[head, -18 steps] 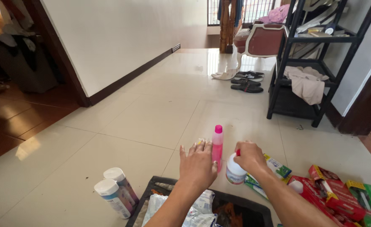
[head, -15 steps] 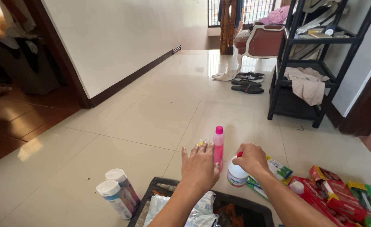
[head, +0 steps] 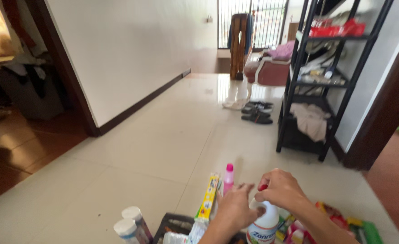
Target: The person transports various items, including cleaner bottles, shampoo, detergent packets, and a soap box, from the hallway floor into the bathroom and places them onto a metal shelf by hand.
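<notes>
White plastic bottle (head: 263,226) with red cap — standing upright on the pale floor tiles (head: 150,149) at the bottom edge of view, just in front of a dark tray (head: 172,222). Right hand (head: 281,190) is closed over the cap and neck from above; left hand (head: 235,208) has its fingers against the bottle's shoulder, so both hands are clamped on the same bottle.

Just behind it stands a slim pink bottle (head: 228,178), and a yellow flat pack (head: 207,203) lies touching or nearly touching the left hand. Two white-capped canisters (head: 131,225) sit to the left; red and green cartons (head: 344,223) are crowded on the right.

Risks, as judged: if the cap comes loose while the body is squeezed, liquid could spill onto the tiles and packs. The pink bottle is tall and narrow — a knuckle or wrist nudge would probably tip it. The frame is blurred, so grip firmness cannot be read.
</notes>
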